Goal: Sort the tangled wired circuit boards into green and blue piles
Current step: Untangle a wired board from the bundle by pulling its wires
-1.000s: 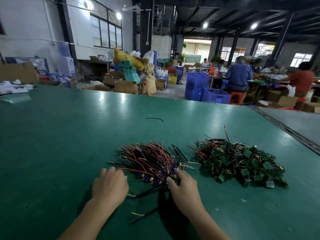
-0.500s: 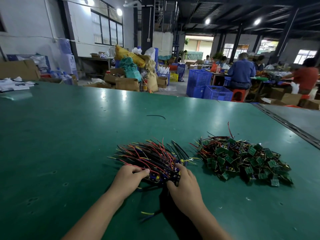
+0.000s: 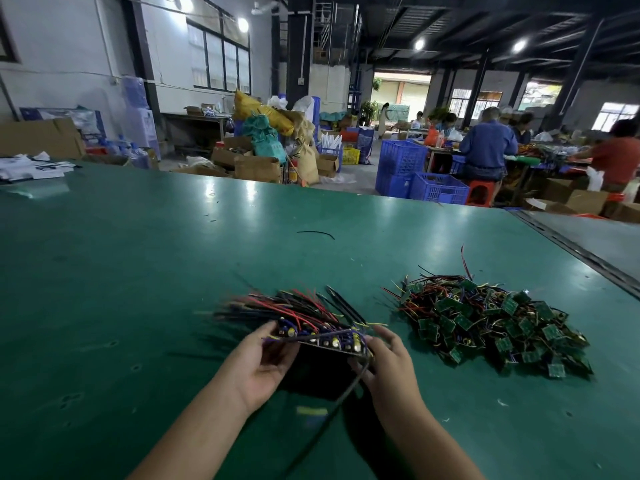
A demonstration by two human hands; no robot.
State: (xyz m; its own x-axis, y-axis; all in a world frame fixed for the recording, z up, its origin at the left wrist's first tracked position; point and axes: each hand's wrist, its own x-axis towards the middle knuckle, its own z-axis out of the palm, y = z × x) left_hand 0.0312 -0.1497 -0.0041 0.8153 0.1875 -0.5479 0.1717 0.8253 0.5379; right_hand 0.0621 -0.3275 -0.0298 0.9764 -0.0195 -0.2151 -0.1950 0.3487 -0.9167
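Curled fingers [image 3: 387, 337] of the left hand [image 3: 261, 363] and right hand [image 3: 389, 363] grasp the blue-board bundle of red, black and yellow wires [image 3: 311, 325], just left of the heaped green circuit boards [image 3: 491, 323]. Likely step: gathering the blue pile. Next, set it down clear of that heap.

The table [image 3: 138, 271] is showing plain dark green; the board pile [image 3: 491, 323] is showing green squares among red and black wires; the wire bundle [image 3: 298, 310] is showing red, black, yellow, blue.
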